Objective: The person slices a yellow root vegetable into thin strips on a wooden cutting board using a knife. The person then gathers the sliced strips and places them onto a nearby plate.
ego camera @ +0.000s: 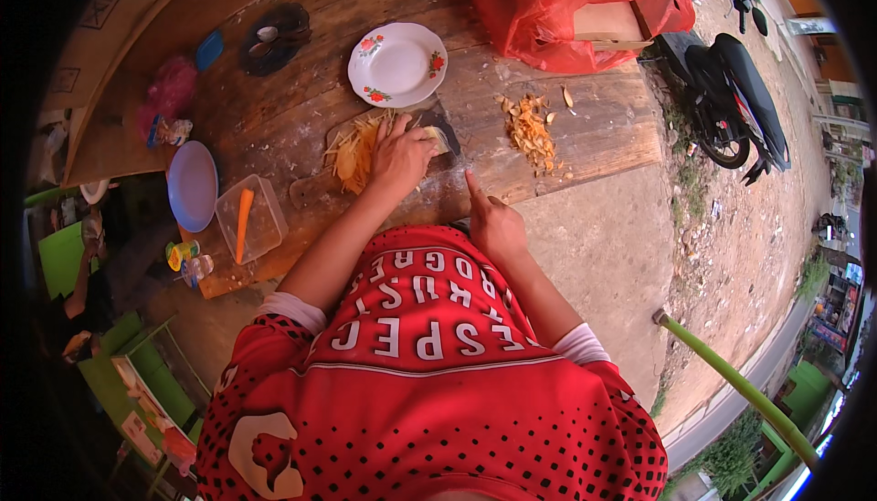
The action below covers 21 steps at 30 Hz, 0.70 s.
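Observation:
My left hand presses with spread fingers on thin yellow and orange vegetable slices and strips. They lie on a wooden cutting board with a handle at its left end. Pale cut strips show just past my left fingertips. Beside them is a dark, broad knife blade. My right hand is curled at the table's near edge, index finger stretched along the knife; its handle is hidden in the hand. A white plate with red flowers stands beyond the board.
Peelings lie on the wooden table at right. A red plastic bag holds a box behind them. Left are a clear container with an orange carrot, a blue plate and a dark dish with spoons. A motorcycle stands outside.

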Tool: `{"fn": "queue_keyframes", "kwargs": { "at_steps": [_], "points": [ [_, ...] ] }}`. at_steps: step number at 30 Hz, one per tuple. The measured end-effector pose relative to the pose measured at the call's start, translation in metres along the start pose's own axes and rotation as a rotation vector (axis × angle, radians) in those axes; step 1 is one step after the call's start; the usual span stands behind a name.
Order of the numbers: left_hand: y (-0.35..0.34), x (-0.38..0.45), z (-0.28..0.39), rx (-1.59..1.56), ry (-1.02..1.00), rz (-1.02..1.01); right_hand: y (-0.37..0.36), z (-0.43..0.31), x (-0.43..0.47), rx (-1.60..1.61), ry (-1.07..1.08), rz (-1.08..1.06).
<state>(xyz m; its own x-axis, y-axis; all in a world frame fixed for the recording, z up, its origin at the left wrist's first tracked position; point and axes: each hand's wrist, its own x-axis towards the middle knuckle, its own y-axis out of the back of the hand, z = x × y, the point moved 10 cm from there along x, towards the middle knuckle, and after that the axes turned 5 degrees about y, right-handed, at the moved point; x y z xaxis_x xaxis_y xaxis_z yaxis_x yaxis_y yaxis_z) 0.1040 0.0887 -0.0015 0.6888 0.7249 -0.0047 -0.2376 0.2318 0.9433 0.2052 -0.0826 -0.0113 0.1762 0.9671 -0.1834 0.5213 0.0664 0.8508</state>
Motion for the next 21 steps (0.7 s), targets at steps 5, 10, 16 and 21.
{"fn": "queue_keyframes", "kwargs": {
  "at_steps": [5, 10, 16, 21],
  "points": [
    [-0.001, 0.001, 0.000, 0.030, 0.013, -0.027, -0.005, -0.012, 0.020, -0.010, 0.036, -0.001],
    [0.000, 0.001, 0.000, 0.026, 0.018, -0.046, -0.012, -0.011, 0.030, -0.032, 0.017, -0.055],
    [0.001, 0.002, 0.002, 0.050, -0.004, -0.037, -0.011, -0.017, 0.050, 0.020, 0.078, 0.071],
    [0.001, 0.002, 0.000, 0.055, 0.027, -0.045, -0.016, -0.015, 0.055, 0.027, 0.076, 0.064]
  ]
}}
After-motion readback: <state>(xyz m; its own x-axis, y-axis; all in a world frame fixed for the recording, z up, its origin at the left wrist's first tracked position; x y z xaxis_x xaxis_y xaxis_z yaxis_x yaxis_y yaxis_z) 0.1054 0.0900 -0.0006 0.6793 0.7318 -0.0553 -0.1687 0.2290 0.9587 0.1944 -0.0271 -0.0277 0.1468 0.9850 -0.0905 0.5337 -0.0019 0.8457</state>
